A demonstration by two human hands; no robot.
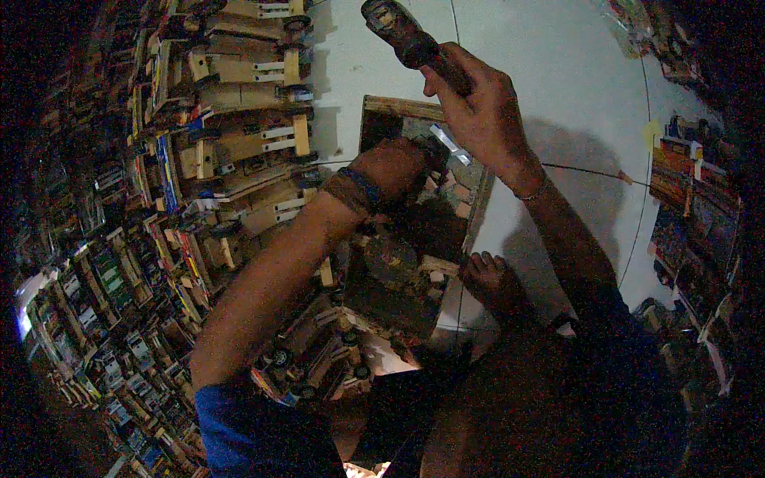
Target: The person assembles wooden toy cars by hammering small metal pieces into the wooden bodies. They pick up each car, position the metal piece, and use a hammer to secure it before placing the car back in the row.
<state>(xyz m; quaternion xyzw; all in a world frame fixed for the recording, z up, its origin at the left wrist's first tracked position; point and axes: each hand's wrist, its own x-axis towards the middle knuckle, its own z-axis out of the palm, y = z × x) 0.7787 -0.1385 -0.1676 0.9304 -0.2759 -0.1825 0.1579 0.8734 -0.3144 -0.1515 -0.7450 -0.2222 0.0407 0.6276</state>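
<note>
My right hand (pixel 486 119) is closed round a dark tool (pixel 402 33) with a thick rounded end pointing up and left; its exact kind is unclear in the dim light. My left hand (pixel 392 171), with a dark band at the wrist, is over a shallow wooden tray (pixel 398 103). Its fingers are bent together in shadow, and what they grip is hidden. A shiny pale strip (pixel 451 144) lies slantwise between the two hands, beside the left fingertips. Small wooden blocks (pixel 464 209) and a dark round piece (pixel 390 259) are in the tray.
Wooden toy trucks (pixel 247 70) stand on their sides in stacked rows along the left. Another toy truck (pixel 299 350) is near my left elbow. My bare foot (pixel 488 277) rests beside the tray on the pale tiled floor (pixel 574 76). Colourful items (pixel 685 179) line the right.
</note>
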